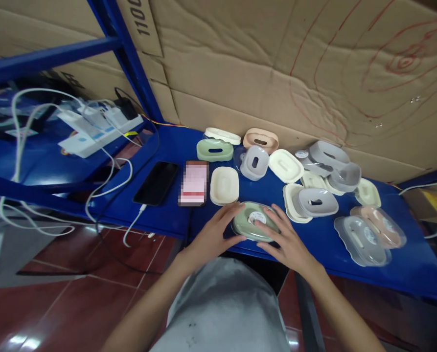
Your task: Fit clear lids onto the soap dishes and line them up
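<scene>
A green soap box (248,229) with a clear lid and a round white sticker sits near the front edge of the blue table. Its left end is gripped between the thumb and fingers of my left hand (218,230). My right hand (285,239) grips the right end, fingers over the lid and one fingertip by the sticker. Left of the box lies a cream soap dish (224,186). To its right, a grey slotted tray (318,202) rests partly on a cream dish (290,194).
Along the back are a green tray (214,150), a peach tray (261,141) and several grey and cream parts. Two lidded boxes, one grey (361,240), lie at right. A black phone (156,183), a lit phone (194,183) and a cabled power strip (101,137) are at left.
</scene>
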The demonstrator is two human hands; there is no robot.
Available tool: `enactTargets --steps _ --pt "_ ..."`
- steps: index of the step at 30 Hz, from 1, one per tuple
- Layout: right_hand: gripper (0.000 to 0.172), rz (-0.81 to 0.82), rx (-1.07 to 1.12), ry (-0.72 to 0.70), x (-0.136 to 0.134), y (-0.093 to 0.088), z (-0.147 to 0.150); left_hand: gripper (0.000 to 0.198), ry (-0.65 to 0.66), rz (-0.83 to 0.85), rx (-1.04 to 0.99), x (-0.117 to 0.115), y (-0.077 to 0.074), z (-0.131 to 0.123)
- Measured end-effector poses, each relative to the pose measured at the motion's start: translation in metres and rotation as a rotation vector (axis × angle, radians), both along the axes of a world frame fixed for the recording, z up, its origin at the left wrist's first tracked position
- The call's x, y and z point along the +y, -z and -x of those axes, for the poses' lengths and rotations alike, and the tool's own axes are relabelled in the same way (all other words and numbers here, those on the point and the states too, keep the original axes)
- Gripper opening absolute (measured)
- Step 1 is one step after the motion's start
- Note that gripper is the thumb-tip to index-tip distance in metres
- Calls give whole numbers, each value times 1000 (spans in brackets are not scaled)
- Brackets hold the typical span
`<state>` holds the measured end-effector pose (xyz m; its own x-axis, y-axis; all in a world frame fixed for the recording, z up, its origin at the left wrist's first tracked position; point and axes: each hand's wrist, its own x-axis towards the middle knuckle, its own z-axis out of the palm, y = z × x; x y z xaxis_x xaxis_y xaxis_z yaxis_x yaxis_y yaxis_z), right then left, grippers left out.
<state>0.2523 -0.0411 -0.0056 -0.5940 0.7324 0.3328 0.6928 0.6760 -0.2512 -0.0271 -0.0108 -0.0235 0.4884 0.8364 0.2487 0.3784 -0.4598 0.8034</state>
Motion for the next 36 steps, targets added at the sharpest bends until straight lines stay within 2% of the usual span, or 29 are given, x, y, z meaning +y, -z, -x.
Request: enactTargets --steps 4,8,12,16,21,26,29,31,36 --pt "70 -51 29 37 -12 5 -2 79 -4 -65 70 -5 0 1" --pt "73 -95 84 113 -38 7 -17 69 -98 -265 100 -8 0 -1" --pt "72 -141 86 282 -71 9 -45 58 -246 -386 208 -5 2 -8" --pt "68 -188 48 473 -102 14 -74 55 -235 -407 348 -3 4 -14" --pt "59 -269 42 731 -121 22 -104 43 -264 -457 332 -4 6 -14" --pt "56 -342 -32 816 -115 24 -138 27 -214 -502 255 -4 8 -14" --pt "55 -394 -115 885 -102 19 -146 18 -162 -479 178 -3 4 -13" --pt "56 -409 -141 888 -89 14 -140 17 -119 -440 134 -4 1 -11" --pt "58 -354 -141 716 -43 -1 -106 18 11 -304 100 -6 -6 -5"
